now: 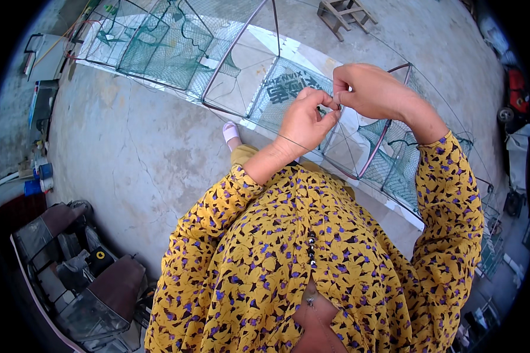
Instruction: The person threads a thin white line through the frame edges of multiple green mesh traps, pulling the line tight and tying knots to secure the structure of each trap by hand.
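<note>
My left hand point(306, 120) and my right hand point(371, 91) meet over a long netted cage, fingertips pinched on something small and thin that I cannot make out. A thin cord runs close by the fingers. The cage has green mesh point(156, 50), dark wire frames and curved tubes point(241, 32). It stretches from the upper left to the lower right over a long pale board point(303, 50). Dark printing shows beneath the mesh just left of my hands. My sandalled foot point(231, 134) stands beside the board, at its near edge.
A wooden stool point(344, 17) stands beyond the cage. At the right are a red wheeled machine point(515, 88) and grey covered items. A vehicle with padded seats point(106, 294) fills the lower left, and blue buckets point(44, 176) sit by the left wall. The floor is cracked concrete.
</note>
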A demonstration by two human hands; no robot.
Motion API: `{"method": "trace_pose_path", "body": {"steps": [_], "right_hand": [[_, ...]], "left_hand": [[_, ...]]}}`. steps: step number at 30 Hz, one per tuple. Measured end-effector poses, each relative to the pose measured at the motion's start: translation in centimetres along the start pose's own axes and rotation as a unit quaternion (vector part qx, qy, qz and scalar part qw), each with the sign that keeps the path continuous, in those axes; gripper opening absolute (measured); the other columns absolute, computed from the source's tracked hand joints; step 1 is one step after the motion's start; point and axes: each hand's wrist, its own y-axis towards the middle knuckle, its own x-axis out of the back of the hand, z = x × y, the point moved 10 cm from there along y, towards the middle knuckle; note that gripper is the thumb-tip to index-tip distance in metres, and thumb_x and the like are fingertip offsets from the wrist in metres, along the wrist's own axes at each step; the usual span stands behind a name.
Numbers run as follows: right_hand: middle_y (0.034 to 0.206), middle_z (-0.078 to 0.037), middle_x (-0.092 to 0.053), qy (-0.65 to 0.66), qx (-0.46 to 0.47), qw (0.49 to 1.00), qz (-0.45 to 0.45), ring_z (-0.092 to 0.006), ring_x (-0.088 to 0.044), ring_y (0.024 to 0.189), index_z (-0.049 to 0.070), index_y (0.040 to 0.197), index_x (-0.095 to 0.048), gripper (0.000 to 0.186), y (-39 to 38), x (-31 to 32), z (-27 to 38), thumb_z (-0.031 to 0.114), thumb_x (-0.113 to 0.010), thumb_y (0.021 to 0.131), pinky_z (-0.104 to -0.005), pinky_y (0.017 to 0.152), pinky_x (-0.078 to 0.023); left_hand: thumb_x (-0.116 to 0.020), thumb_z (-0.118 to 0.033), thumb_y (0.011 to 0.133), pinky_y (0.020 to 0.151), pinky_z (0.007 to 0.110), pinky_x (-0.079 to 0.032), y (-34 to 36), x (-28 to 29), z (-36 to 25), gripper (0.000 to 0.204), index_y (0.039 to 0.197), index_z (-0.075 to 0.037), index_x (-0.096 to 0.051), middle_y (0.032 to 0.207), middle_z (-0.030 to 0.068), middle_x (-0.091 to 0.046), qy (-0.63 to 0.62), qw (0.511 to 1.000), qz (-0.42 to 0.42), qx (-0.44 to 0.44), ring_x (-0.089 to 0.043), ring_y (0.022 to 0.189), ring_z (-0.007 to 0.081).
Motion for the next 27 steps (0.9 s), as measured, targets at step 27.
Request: {"method": "trace_pose_path", "body": {"steps": [27], "right_hand": [[0.058,0.005,-0.043,0.37,0.107,0.92,0.074,-0.0023,-0.039,0.051,0.005,0.076,-0.049,0.013,-9.2,2.4,4.7,0.013,-0.058,0.081,-0.0183,0.045,-0.03]], "left_hand": [[-0.063,-0.015,0.076,0.052,0.024,-0.044,2.0,-1.8,-0.6,0.013,0.084,-0.005,-0.063,0.071,0.0066,-0.063,0.06,0.997,0.051,-0.002,-0.054,0.053,0.0122]]}}
